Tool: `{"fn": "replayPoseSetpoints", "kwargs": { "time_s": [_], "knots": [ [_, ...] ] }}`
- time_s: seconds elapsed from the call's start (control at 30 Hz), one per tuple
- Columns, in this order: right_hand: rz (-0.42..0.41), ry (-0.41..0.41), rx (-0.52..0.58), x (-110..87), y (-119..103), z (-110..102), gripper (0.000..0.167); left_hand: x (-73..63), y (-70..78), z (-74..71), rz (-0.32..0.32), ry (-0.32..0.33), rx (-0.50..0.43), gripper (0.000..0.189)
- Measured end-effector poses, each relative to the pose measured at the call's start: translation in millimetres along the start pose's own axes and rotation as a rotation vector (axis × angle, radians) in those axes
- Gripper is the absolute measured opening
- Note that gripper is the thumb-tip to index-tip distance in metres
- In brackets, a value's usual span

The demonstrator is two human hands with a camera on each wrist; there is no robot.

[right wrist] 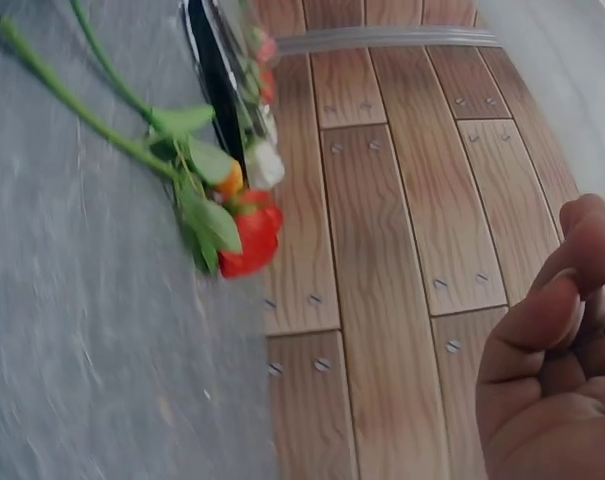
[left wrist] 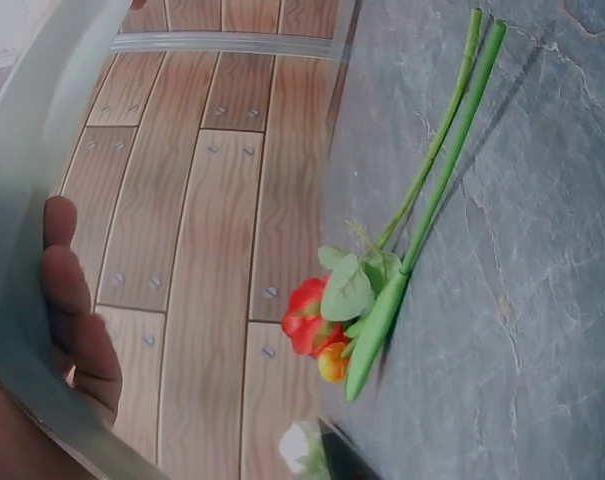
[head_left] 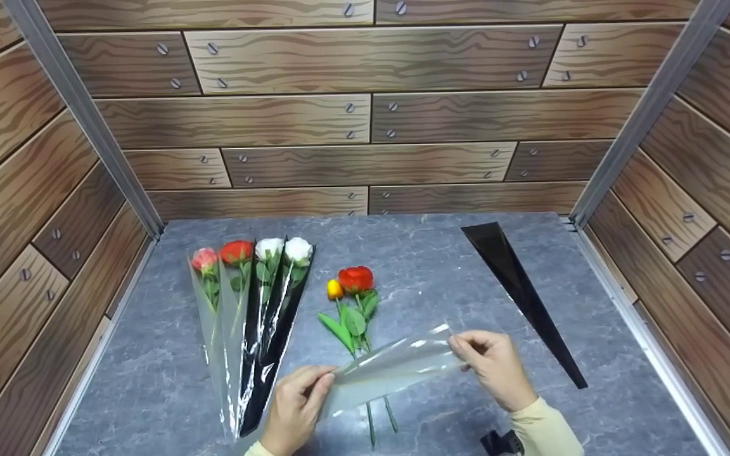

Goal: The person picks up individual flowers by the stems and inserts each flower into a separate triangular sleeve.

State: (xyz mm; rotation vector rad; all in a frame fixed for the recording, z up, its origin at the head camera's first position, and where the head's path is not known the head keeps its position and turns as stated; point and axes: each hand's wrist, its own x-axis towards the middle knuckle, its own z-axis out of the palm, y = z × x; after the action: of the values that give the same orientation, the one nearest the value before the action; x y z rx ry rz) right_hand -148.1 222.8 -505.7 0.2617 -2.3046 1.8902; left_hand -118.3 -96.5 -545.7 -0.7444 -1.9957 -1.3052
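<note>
Now left hand (head_left: 295,402) and right hand (head_left: 495,367) pinch the clear sleeve (head_left: 397,370) crosswise above flower stems (head_left: 371,425) running near to far.

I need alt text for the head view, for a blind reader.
A left hand and right hand hold a clear sleeve over the stems of a red rose and yellow tulip; four wrapped flowers lie left, a black sleeve right.

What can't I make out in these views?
- Head: middle of the loose stems, obscured by the clear wrapper.
- Head: dark object by the right cuff, cut off by the bottom edge; unidentifiable.
- Left wrist: part of the left hand, behind the clear wrapper.
- Right wrist: black wrapper, end cut off by the top edge.
</note>
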Motion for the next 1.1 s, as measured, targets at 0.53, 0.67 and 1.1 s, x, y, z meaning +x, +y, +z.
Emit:
{"fn": "replayPoseSetpoints", "kwargs": {
  "time_s": [0.53,0.67,1.1],
  "knots": [
    [0.035,-0.311,-0.418,16.7,47,77,0.016,-0.7,-22.9,-5.1,-0.208,0.219,0.163,0.021],
    [-0.01,-0.329,-0.602,16.6,52,107,0.013,-1.3,-31.7,-6.5,-0.261,0.262,0.235,0.016],
    [-0.025,-0.328,-0.879,22.3,75,144,0.023,-7.5,-39.9,-6.9,-0.34,0.351,0.28,0.013]
  ]
}}
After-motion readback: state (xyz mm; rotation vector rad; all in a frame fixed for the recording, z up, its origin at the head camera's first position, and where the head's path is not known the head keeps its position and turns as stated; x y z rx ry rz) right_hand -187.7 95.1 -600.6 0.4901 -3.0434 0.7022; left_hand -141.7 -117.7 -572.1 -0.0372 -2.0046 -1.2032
